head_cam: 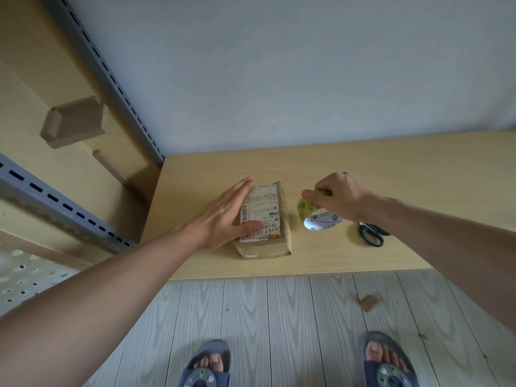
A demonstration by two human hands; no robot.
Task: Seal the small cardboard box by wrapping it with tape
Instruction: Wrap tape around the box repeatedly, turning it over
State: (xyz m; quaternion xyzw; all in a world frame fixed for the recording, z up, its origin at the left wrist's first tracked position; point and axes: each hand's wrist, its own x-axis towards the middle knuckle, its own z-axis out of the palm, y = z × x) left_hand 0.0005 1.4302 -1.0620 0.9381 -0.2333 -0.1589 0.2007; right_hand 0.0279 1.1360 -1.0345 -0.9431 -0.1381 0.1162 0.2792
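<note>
Grey sandals [206, 364] stand on pale floorboards. On the wooden shelf [363, 169], the left hand [223, 216] lies flat, open, on the small labelled cardboard box [264, 222], long axis pointing away; just right, the right hand [339, 195] pinches the yellow-green tape roll [318, 216].

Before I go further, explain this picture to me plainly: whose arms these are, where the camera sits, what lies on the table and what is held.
There is no machine here. A person wears one camera on the head, looking down, so you see their own arms and sandalled feet. The left hand lies flat on the small cardboard box, which sits on the wooden table and bears a shipping label. The right hand grips a roll of tape with its fingers, just right of the box. Black-handled scissors lie on the table beside the roll, untouched.
</note>
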